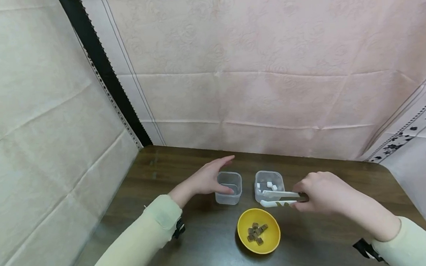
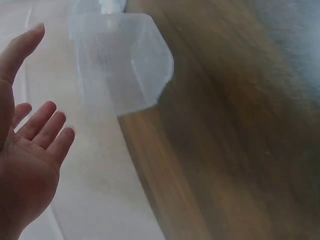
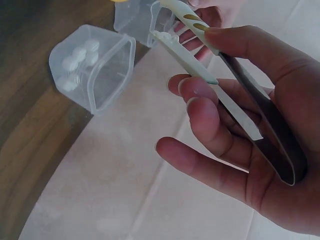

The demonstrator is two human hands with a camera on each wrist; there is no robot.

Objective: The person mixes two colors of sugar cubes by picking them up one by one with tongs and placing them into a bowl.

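My right hand (image 1: 322, 193) grips a pair of tongs (image 1: 282, 194) with white arms and a dark metal bend. Their tips stand apart near the front of a clear plastic container (image 1: 268, 176) holding several white cubes (image 3: 80, 55). I see nothing between the tips. The left hand (image 1: 210, 178), fingers spread, hovers by a second clear container (image 1: 235, 181) and, in the left wrist view, is apart from it. No contents show in that container. A yellow bowl (image 1: 244, 240) in front of both containers holds several brown cubes (image 1: 257, 231).
The dark wooden table (image 1: 191, 250) runs back to a pale cloth wall (image 1: 254, 84). More cloth hangs at the left (image 1: 32, 141) and right. The two containers stand side by side with a narrow gap.
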